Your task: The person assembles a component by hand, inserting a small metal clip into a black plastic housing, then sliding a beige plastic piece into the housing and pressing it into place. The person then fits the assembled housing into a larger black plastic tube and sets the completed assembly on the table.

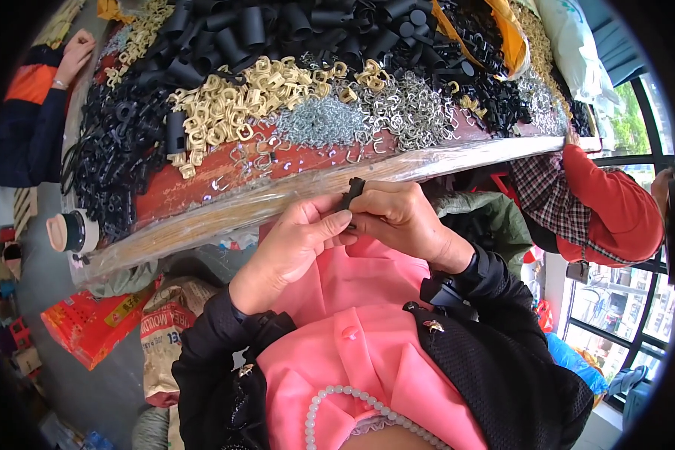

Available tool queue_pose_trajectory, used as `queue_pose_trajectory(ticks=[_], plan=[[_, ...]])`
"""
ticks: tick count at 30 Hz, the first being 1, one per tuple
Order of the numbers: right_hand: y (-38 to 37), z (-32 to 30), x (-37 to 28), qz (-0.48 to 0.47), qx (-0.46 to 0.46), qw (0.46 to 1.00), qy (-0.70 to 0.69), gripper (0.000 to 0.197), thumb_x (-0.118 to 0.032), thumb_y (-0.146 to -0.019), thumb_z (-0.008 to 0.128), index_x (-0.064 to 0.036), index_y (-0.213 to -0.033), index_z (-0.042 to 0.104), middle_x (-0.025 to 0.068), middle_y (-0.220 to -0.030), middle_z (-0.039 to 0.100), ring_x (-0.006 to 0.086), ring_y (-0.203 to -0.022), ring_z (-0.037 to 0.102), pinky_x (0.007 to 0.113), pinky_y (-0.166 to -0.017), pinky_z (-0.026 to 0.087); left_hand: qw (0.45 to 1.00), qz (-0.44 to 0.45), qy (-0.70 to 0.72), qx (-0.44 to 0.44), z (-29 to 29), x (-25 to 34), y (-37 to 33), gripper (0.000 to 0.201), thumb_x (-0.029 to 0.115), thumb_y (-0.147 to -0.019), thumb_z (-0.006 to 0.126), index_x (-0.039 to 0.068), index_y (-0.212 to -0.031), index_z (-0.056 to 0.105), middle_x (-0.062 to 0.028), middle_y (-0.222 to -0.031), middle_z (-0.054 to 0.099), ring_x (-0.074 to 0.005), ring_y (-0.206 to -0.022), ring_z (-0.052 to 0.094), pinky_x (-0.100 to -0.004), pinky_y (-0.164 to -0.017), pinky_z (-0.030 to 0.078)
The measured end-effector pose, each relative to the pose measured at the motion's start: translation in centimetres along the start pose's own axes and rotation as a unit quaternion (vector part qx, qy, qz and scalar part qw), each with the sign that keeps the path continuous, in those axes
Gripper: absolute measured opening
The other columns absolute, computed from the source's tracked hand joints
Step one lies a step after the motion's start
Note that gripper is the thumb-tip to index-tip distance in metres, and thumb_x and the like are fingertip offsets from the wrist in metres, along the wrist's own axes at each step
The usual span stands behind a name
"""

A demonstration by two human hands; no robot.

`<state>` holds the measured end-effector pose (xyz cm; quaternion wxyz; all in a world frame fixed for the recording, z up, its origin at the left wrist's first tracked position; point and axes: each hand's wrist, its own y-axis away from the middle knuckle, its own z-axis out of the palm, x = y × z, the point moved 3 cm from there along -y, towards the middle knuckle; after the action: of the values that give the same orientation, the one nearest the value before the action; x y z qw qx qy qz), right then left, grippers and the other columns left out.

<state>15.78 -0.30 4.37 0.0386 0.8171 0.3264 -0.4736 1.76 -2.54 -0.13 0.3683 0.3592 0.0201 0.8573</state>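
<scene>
Just past the near edge of the table, both hands meet in front of my chest around a small black plastic part. My left hand pinches its lower end, thumb pointing right. From the other side, my right hand grips the same part with curled fingers. Its upper end sticks out above the fingers; the rest is hidden between the hands. On the red table beyond lie piles of cream plastic clips, small silvery pieces and U-shaped metal clips.
Black cylinders and black plastic pieces heap across the table. A cup-like container stands at its left corner. People sit at the left and right. A red bag and a woven sack lie below.
</scene>
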Motion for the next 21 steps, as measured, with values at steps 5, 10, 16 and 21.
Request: queue_pose_trajectory(ticks=[5,10,16,21], plan=[[-0.3,1.9,-1.7,-0.003,-0.002,1.000,0.025,0.010,0.001,-0.071,0.062,-0.0013,-0.079,0.059,0.0057,-0.065,0.053,0.0171,-0.054,0.052,0.026,-0.049,0.041,0.997,0.033,0.065,-0.025,-1.6,-0.3,2.3,0.026,0.014,-0.085,0.050,0.001,-0.108,0.049,-0.0069,-0.099,0.057,-0.0140,-0.090,0.055,-0.0264,-0.077,0.046],[-0.7,2.1,-2.6,0.005,0.032,0.999,-0.014,0.009,0.000,-0.073,0.061,-0.0013,-0.082,0.060,0.0047,-0.066,0.053,0.0137,-0.055,0.050,0.024,-0.050,0.039,0.992,0.046,0.111,-0.045,-2.7,1.4,4.8,0.024,0.013,-0.084,0.053,0.001,-0.104,0.051,-0.0083,-0.097,0.058,-0.0146,-0.086,0.057,-0.0247,-0.076,0.047],[-0.6,-1.1,-0.1,0.091,0.093,0.982,0.136,0.010,0.000,-0.072,0.060,-0.0010,-0.082,0.059,0.0071,-0.067,0.054,0.0165,-0.059,0.053,0.026,-0.053,0.040,0.991,0.052,0.125,-0.025,-3.6,2.1,6.1,0.026,0.011,-0.084,0.051,-0.001,-0.107,0.049,-0.0163,-0.104,0.055,-0.0210,-0.090,0.058,-0.0257,-0.076,0.050],[0.3,-4.7,3.4,0.091,0.161,0.964,0.190,0.015,0.000,-0.070,0.060,0.0002,-0.085,0.058,0.0076,-0.071,0.052,0.0143,-0.062,0.050,0.026,-0.057,0.041,0.995,0.038,0.095,0.010,-2.5,2.2,5.6,0.026,0.010,-0.083,0.052,-0.001,-0.107,0.049,-0.0167,-0.103,0.055,-0.0225,-0.092,0.057,-0.0255,-0.076,0.050]])
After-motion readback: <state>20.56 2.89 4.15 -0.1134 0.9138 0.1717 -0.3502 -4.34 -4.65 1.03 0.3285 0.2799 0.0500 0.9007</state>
